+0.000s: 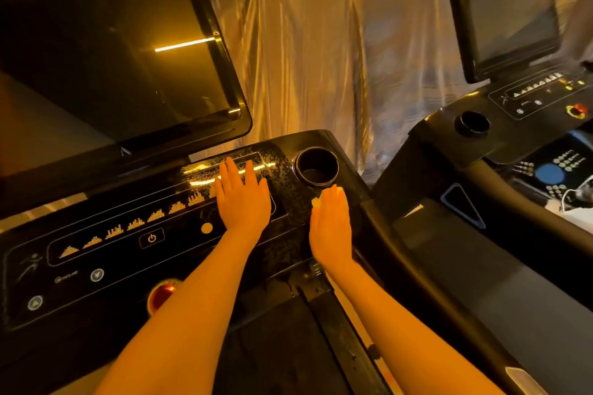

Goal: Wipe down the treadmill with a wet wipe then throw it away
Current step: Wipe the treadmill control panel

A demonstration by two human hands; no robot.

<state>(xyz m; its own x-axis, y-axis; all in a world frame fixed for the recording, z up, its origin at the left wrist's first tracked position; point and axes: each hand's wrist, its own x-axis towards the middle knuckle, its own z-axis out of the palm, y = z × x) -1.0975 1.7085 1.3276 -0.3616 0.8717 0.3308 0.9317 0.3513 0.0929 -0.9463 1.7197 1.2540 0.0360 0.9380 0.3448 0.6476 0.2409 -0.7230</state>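
Two flat hands on a black treadmill console (179, 234), under amber light.

Left to right: a dark tilted screen (112, 51) above glossy, speckled panel with gold bar icons, power symbol and red knob (162, 295); left hand (242, 199) spread flat, holding nothing; cup holder (317, 167); right hand (330, 224) flat, fingers straight. No wipe visible.

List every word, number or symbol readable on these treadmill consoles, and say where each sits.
Power symbol, in a small frame: near treadmill's control panel.
Running-figure icon: panel's left edge.
Row of bar-graph program icons: no readable text.
Small label at lower left: too blurred to read.
Arrow buttons: symbols only.
Second treadmill's console: markings too small to read.
No brand name legible.
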